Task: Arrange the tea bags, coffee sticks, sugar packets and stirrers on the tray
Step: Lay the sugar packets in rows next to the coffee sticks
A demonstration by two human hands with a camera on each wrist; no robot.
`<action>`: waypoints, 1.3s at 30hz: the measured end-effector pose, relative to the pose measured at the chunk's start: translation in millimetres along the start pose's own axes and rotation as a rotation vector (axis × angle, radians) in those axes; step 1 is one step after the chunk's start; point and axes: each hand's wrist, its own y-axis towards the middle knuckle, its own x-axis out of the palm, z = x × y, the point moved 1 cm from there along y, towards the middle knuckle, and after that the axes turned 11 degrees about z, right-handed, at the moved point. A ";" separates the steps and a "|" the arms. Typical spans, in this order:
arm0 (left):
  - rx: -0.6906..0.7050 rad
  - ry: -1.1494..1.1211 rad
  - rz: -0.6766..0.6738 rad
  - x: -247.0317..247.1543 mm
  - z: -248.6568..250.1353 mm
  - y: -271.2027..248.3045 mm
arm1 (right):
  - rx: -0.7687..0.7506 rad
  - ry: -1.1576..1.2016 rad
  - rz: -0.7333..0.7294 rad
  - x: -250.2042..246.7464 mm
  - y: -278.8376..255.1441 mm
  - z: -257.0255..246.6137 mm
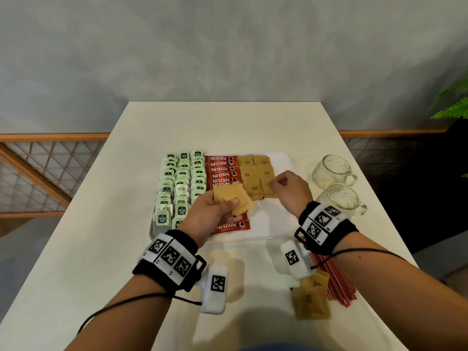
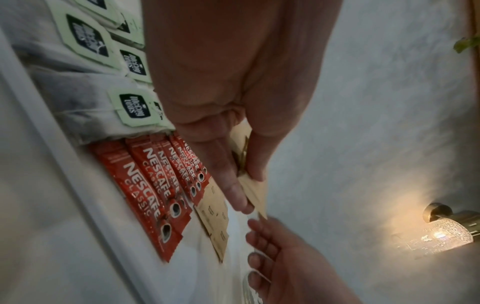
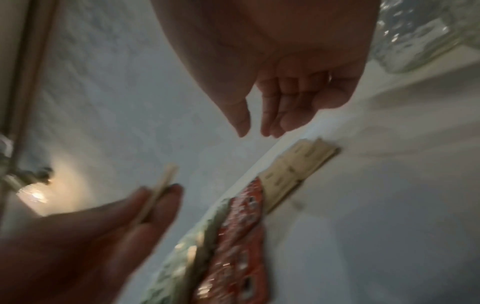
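My left hand (image 1: 226, 207) grips a small stack of brown sugar packets (image 1: 228, 196) above the near end of the red coffee sticks (image 1: 220, 171). The left wrist view shows its thumb and fingers pinching the stack (image 2: 255, 193). My right hand (image 1: 277, 184) hovers just over the sugar packets laid in two columns (image 1: 255, 173) on the white tray (image 1: 278, 224). Its fingers (image 3: 270, 123) are loose and hold nothing. Green-tagged tea bags (image 1: 181, 183) fill the tray's left third. Red stirrers (image 1: 334, 282) and loose sugar packets (image 1: 310, 300) lie on the table near my right forearm.
Two glass mugs (image 1: 329, 171) (image 1: 342, 202) stand just right of the tray. The tray's right side is bare white. A wooden railing and a plant flank the white table (image 1: 228, 122), with a lit wall lamp (image 2: 441, 234) behind.
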 end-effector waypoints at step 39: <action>0.041 0.000 0.184 -11.8 16.7 1.4 | 0.269 0.039 -0.257 16.3 -11.0 12.6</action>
